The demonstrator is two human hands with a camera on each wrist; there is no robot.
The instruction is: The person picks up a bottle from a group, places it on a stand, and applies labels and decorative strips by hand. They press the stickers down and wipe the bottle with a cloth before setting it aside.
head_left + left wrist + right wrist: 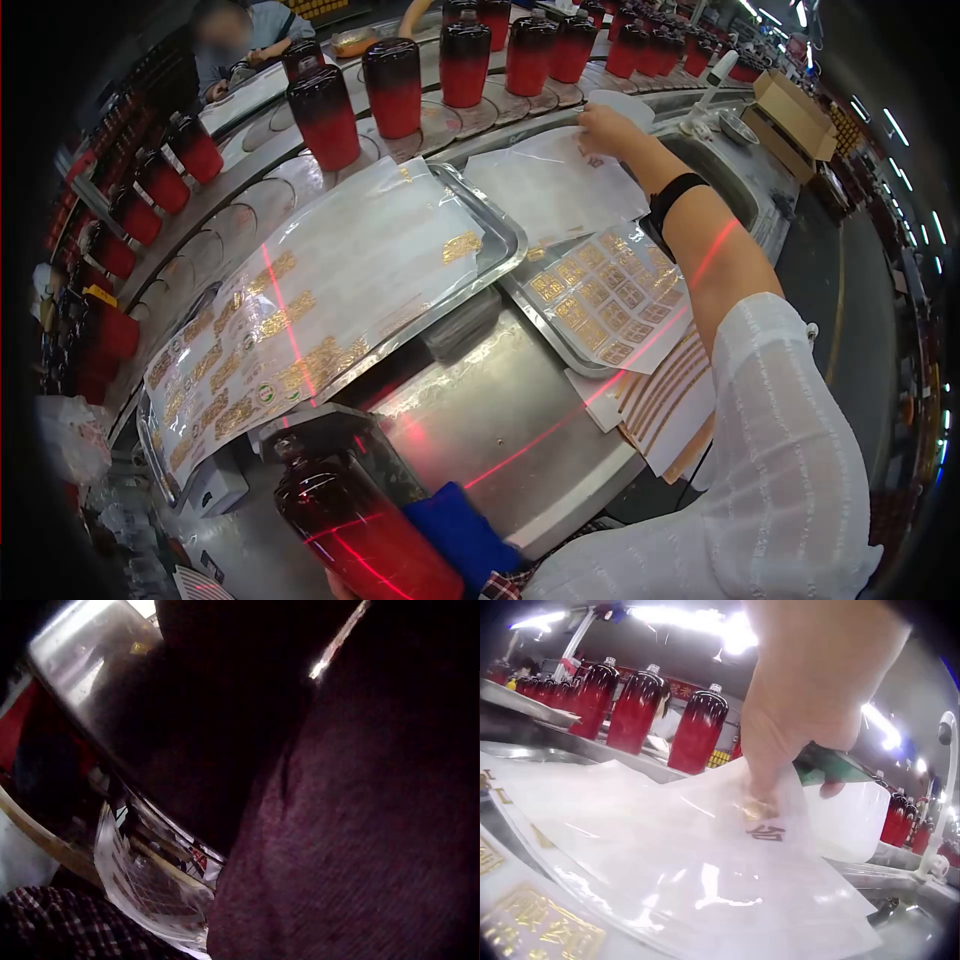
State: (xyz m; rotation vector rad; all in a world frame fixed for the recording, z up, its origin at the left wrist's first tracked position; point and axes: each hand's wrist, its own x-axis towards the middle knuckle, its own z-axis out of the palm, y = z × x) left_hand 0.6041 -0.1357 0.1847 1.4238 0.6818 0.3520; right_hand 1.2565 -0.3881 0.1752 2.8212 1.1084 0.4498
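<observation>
In the head view my right hand [610,132] is at the upper right corner of a white decal sheet [550,180], fingers bent. In the right wrist view, a green flat scraper [832,763] sticks out from under this hand, between thumb and fingers, while a fingertip presses on a gold decal [756,811] on the wet sheet. A glossy red-and-black bottle [365,530] lies tilted at the bottom of the head view. My left hand [338,585] holds its lower side, mostly hidden behind it. The left wrist view is dark and shows mainly a sleeve.
Gold decal sheets lie on a metal tray [505,235] at left and a second tray [560,345] at right. Several red-and-black bottles [395,90] stand along the conveyor behind. A sink with a tap [712,85] is at right, a blue cloth [460,535] beside the tilted bottle.
</observation>
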